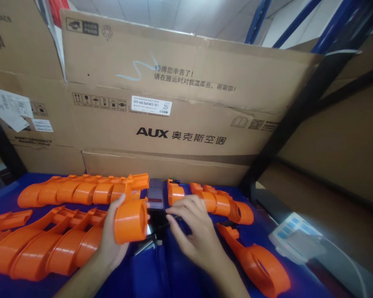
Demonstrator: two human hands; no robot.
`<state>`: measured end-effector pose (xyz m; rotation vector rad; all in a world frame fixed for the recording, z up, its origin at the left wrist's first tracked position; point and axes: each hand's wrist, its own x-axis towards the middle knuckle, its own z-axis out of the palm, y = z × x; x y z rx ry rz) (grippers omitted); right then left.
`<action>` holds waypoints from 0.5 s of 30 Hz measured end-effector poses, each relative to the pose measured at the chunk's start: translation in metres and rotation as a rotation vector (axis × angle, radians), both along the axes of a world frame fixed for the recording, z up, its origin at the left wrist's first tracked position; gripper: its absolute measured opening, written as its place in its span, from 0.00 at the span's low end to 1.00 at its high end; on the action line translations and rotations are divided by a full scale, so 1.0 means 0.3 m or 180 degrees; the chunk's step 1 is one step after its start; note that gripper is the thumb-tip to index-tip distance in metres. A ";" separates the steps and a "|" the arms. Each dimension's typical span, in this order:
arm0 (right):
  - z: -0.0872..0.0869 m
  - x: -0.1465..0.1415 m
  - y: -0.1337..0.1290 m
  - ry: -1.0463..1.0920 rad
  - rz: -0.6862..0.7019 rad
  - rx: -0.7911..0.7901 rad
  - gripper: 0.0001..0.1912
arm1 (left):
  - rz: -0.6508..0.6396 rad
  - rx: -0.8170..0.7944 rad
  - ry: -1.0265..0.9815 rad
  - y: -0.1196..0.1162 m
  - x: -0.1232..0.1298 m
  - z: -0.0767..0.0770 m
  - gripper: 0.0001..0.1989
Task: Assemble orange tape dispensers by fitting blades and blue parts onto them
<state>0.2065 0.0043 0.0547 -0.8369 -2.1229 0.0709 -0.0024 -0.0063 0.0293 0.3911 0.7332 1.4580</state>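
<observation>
My left hand is wrapped round an orange plastic part with a wide ring at its lower end and a channelled arm at the top. To its right, my right hand is closed in a pinch, thumb and forefinger close together. What lies between those fingertips, if anything, is too small to make out. A dark, thin object shows just by them, partly hidden. Behind the hands sits a small grey-lidded box. Below the held part lies a blurred black and silver item.
Rows of similar orange parts line the left of the blue table surface. More orange parts lie on the right, one near the front. A white device with a cable stands far right. A large cardboard box closes off the back.
</observation>
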 end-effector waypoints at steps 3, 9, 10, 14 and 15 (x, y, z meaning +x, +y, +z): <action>0.005 -0.026 0.014 -0.1020 -0.0055 -0.0324 0.06 | 0.0035 0.0006 -0.0120 0.000 -0.010 0.009 0.20; -0.001 -0.080 0.013 -0.1910 0.0214 -0.0679 0.08 | 0.0009 0.0052 -0.0178 -0.004 -0.003 0.014 0.18; -0.003 -0.084 0.012 -0.1948 0.0222 -0.0702 0.08 | 0.0005 0.0066 -0.0191 -0.005 -0.002 0.015 0.18; -0.014 -0.088 0.015 -0.2011 0.0241 -0.0723 0.08 | -0.0024 0.0081 -0.0205 -0.005 -0.003 0.019 0.18; -0.016 -0.088 0.017 -0.2019 0.0245 -0.0711 0.08 | -0.0023 0.0085 -0.0208 -0.005 -0.003 0.020 0.18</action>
